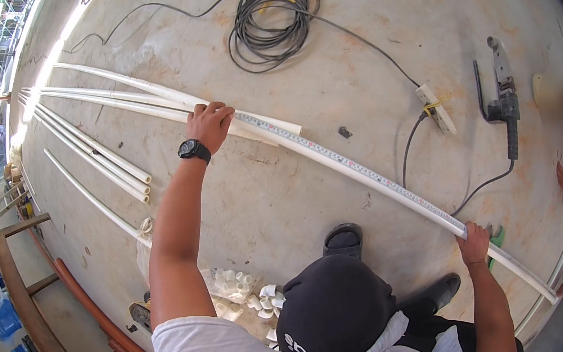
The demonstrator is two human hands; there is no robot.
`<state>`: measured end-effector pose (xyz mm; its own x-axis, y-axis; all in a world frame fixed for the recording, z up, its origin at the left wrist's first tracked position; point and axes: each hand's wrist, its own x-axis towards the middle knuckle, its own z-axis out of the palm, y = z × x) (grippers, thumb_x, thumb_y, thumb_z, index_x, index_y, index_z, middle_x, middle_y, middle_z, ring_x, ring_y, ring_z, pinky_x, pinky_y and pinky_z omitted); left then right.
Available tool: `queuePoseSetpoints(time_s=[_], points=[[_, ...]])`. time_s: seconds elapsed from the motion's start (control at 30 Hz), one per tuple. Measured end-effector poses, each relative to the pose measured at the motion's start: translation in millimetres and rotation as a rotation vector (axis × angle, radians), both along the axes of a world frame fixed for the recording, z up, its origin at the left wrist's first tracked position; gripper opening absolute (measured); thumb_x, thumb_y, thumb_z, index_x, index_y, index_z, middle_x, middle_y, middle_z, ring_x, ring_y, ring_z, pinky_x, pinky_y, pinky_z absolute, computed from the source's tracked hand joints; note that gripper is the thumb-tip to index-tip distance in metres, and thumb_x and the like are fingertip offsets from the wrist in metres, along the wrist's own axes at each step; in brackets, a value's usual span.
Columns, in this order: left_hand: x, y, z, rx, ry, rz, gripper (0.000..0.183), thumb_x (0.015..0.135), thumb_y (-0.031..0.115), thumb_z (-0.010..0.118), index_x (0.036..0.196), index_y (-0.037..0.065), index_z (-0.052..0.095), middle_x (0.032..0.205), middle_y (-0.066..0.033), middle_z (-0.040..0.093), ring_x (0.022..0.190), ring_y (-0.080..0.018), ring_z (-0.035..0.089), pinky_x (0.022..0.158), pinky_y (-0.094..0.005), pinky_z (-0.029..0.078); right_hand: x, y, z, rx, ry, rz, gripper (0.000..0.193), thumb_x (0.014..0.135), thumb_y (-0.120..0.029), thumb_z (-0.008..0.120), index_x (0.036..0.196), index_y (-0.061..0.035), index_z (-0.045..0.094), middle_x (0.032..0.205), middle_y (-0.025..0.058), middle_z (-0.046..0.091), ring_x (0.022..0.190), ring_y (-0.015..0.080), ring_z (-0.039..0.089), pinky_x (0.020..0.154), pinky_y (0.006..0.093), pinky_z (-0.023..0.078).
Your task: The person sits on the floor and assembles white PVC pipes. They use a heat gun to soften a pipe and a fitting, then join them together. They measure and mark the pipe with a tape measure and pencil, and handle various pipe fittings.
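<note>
1. nearest, the right hand (474, 243) is clamped on the white pipe (521, 272), a measuring tape (352, 162) along it.
2. farther up, the left hand (210, 124) grips that pipe, slanting before the person.
3. beyond, black cable (268, 28) lies coiled on the floor (380, 8).

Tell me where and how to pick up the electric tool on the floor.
Probably best by its black handle, from the near side, with the right hand once it lets go of the pipe: the handle is slim and straight, points toward the picture's lower edge, and its cord curves off left.
</note>
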<state>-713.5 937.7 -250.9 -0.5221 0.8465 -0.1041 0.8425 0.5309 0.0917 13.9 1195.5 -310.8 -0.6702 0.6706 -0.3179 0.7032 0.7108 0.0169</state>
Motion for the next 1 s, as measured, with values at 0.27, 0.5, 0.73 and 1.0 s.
queuePoseSetpoints(time_s=[0.27,0.5,0.73,1.0], points=[[-15,-8,-8,0.063,-0.130,-0.013,0.027,0.090,0.038,0.071,0.110,0.021,0.076,0.121,-0.0019,0.067,0.112,-0.0304,0.058,0.099,-0.0459,0.047,0,0,-1,0.008,-0.009,0.002,0.044,0.077,-0.031,0.079,0.108,-0.0081,0.058,0.094,0.0105,0.062,0.090,0.0318,0.060,0.082,0.0452,0.043],[-23,-1,-3,0.000,-0.254,0.017,0.032,0.088,0.036,0.074,0.112,0.016,0.077,0.124,-0.0094,0.065,0.118,-0.0332,0.058,0.104,-0.0431,0.046,0,1,0,0.003,0.013,0.002,0.043,0.077,-0.029,0.079,0.108,-0.0087,0.057,0.092,0.0109,0.062,0.089,0.0320,0.060,0.081,0.0458,0.043],[-16,0,0,-0.009,-0.246,0.046,0.032,0.088,0.035,0.073,0.112,0.014,0.076,0.125,-0.0092,0.065,0.118,-0.0329,0.058,0.104,-0.0421,0.047,-7,1,9,-0.053,0.050,-0.019,0.044,0.078,-0.031,0.078,0.108,-0.0076,0.056,0.092,0.0133,0.061,0.089,0.0353,0.059,0.081,0.0480,0.044],[-15,-1,-7,0.036,-0.190,0.008,0.031,0.089,0.035,0.072,0.113,0.016,0.074,0.123,-0.0068,0.065,0.114,-0.0320,0.060,0.101,-0.0427,0.049,-30,30,48,-0.199,0.314,-0.084,0.035,0.089,-0.034,0.070,0.097,-0.0014,0.059,0.090,0.0191,0.057,0.085,0.0408,0.056,0.076,0.0472,0.045]])
